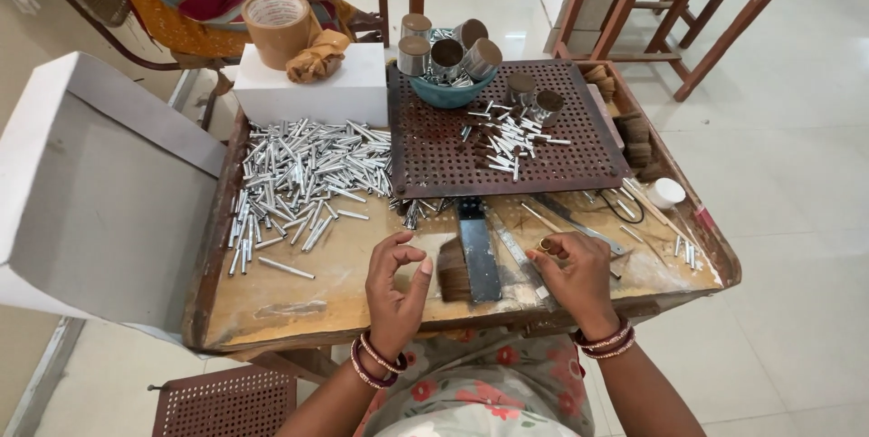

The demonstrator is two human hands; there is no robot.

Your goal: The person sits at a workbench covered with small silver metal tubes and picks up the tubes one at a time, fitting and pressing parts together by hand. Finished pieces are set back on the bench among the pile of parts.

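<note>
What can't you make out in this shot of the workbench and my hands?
- Head view: whatever the right hand pinches is too small to tell.
- The left hand fingertips curl; any contents unclear.
- The teal bowl is hidden under metal cans.
- The white box is cut off at the left edge.

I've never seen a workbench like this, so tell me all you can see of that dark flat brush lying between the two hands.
The brush lies flat on the wooden tray table, between the left hand and the right hand. It has a dark, flat, blade-like handle running from the perforated board toward the person, with a tuft of brown bristles along its left side. Neither hand clearly touches it; the material is hard to tell.
</note>
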